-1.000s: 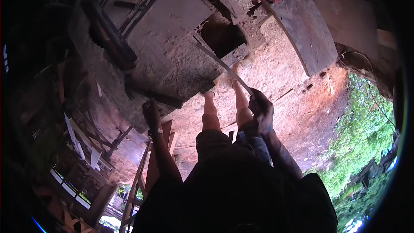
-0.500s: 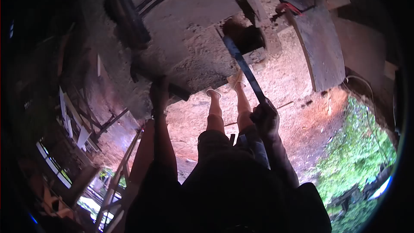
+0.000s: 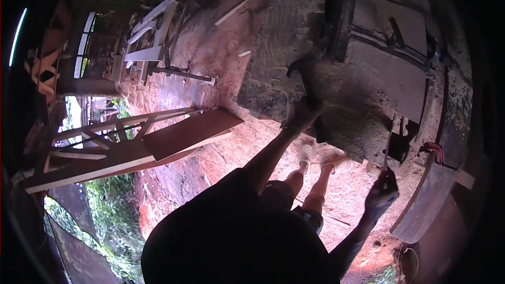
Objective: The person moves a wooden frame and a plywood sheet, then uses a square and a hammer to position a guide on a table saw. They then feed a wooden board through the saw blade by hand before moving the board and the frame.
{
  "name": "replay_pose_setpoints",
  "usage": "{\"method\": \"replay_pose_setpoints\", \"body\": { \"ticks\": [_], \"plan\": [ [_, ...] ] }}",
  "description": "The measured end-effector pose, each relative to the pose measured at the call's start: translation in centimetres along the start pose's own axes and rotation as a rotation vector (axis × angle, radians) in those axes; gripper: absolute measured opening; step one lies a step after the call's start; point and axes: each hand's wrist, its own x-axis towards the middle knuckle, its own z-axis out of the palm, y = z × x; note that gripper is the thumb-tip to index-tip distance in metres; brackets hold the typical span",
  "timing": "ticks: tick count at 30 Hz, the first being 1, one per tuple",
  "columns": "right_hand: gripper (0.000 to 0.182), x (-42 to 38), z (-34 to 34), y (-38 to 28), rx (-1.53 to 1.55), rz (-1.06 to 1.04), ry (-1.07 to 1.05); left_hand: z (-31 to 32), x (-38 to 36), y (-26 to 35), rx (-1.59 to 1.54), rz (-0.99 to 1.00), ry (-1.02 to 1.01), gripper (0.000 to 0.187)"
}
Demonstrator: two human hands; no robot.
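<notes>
My left hand (image 3: 304, 114) is closed around a dark hammer (image 3: 301, 68), held above the worn wooden bench top (image 3: 263, 84). Its curved head points up and left; shadow and blur hide much of it. My right hand (image 3: 383, 188) grips the lower end of a long, flat, narrow metal bar (image 3: 389, 150), seen almost edge-on at the near right of the bench. The bar's far end is close to a dark square opening (image 3: 401, 144) in the bench.
Dark clamp-like bars (image 3: 342, 16) lie across the bench. A red-handled tool (image 3: 434, 148) rests by a board (image 3: 428, 205) at right. A wooden truss-like frame (image 3: 105, 160) with a brown panel (image 3: 194, 131) stands at left. Boards (image 3: 144, 52) are stacked farther back.
The view has swung left, bringing the wooden frame into sight. The hammer's curved head now shows above my left hand. The flat bar in my right hand has turned edge-on.
</notes>
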Motion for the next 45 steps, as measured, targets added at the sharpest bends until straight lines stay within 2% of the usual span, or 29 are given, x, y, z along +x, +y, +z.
{"method": "replay_pose_setpoints", "body": {
  "ticks": [2,3,4,6,7,8,10,11,12,13,14,15,16,17,19,20,22,23,24,26,28,30,32,34,36,38,40,43,45],
  "plan": [
    [0.02,3.2,-1.4,-1.1,-0.108,0.16,-0.067,0.6,0.1,-1.2,0.038,0.137,0.084,0.04],
    [0.022,5.0,-2.4,-2.0,-0.196,0.154,-0.149,-0.2,0.0,-0.1,0.15,0.036,0.048,0.041],
    [0.026,6.3,-3.1,-2.4,-0.288,0.146,-0.232,-0.4,-0.7,-0.2,0.137,0.052,0.057,0.04],
    [0.043,7.3,-3.5,0.0,-0.111,0.547,-0.284,-0.8,-0.5,-0.2,0.112,0.111,0.087,0.04],
    [0.045,7.1,-3.6,-2.2,-0.102,0.437,-0.262,-1.1,-0.8,0.0,-0.011,0.044,0.054,0.037],
    [0.041,6.8,-3.1,-1.8,-0.193,0.285,-0.246,-1.5,-0.6,0.0,0.012,0.058,0.053,0.041],
    [0.033,8.0,-0.6,3.4,-0.585,-0.17,-0.216,-2.1,-1.2,-0.4,0.065,0.079,0.026,0.05],
    [0.03,8.6,1.3,6.3,-0.855,-0.414,-0.171,-2.4,-1.8,-0.4,0.027,0.123,0.088,0.045],
    [0.027,9.2,2.8,8.4,-1.086,-0.594,-0.094,-3.2,-2.3,-0.3,0.021,0.08,-0.026,0.042],
    [0.026,9.4,4.5,9.4,-1.216,-0.677,-0.014,-4.4,-2.5,-0.2,0.016,0.043,-0.134,0.04],
    [0.029,9.8,5.8,8.7,-1.125,-0.625,0.037,-5.7,-2.3,-0.2,0.011,0.011,-0.234,0.039],
    [0.033,10.3,7.0,8.0,-1.028,-0.578,0.089,-6.7,-3.4,-0.9,-0.025,0.179,-0.213,0.038],
    [0.034,8.7,6.8,1.9,-0.662,-0.461,0.14,-7.2,-5.1,-2.2,-0.116,0.305,-0.188,0.034],
    [0.036,6.7,5.9,-1.2,-0.316,-0.324,0.173,-8.1,-7.5,-2.4,-0.153,0.326,-0.213,0.031],
    [0.04,0.2,7.3,-2.0,0.238,0.047,0.096,-8.8,-12.0,-2.5,-0.113,0.392,-0.298,0.026],
    [0.043,-3.4,7.1,-2.1,0.382,0.488,-0.153,-8.3,-14.5,-2.3,-0.045,0.453,-0.368,0.024],
    [0.054,-10.2,8.2,-4.2,0.947,0.536,-0.477,-9.9,-19.6,0.9,-0.407,0.284,-0.605,0.023],
    [0.062,-12.8,8.3,-6.0,1.13,0.579,-0.529,-9.1,-21.3,0.7,-0.34,0.359,-0.687,0.023],
    [0.067,-15.2,8.9,-6.7,1.298,0.667,-0.485,-7.8,-22.7,0.2,-0.274,0.441,-0.75,0.023],
    [0.062,-14.8,5.9,-10.1,1.556,0.785,-0.272,-3.7,-24.9,-3.7,-0.377,0.703,-0.733,0.021],
    [0.055,-17.0,5.1,-6.6,1.262,0.899,0.052,-3.6,-24.0,-4.0,-0.16,0.776,-0.859,0.017],
    [0.037,-18.9,5.8,-1.7,1.088,0.889,0.321,-4.1,-22.3,-3.7,0.095,0.699,-0.877,0.017],
    [0.028,-19.8,5.4,2.4,0.78,0.837,0.344,-3.6,-20.3,-7.0,0.135,0.657,-0.768,0.02],
    [0.026,-19.5,5.9,5.2,0.629,0.701,0.402,-5.3,-18.3,-5.9,0.319,0.236,-0.895,0.026],
    [0.037,-18.4,6.6,7.6,0.483,0.683,0.402,-5.7,-16.9,-6.5,0.368,0.426,-0.802,0.031],
    [0.042,-18.0,9.1,12.4,0.447,0.672,0.319,-5.0,-16.1,-7.4,0.373,0.415,-0.846,0.034],
    [0.04,-16.2,10.2,14.7,0.368,0.482,0.283,-4.2,-16.1,-7.3,0.363,0.422,-0.869,0.036],
    [0.039,-15.5,11.8,16.8,0.218,0.432,0.4,-1.5,-16.9,-6.7,0.327,0.419,-0.867,0.034],
    [0.037,-16.4,11.4,16.3,0.256,0.497,0.379,0.6,-18.0,-6.1,0.31,0.377,-0.874,0.032]
  ]
}}
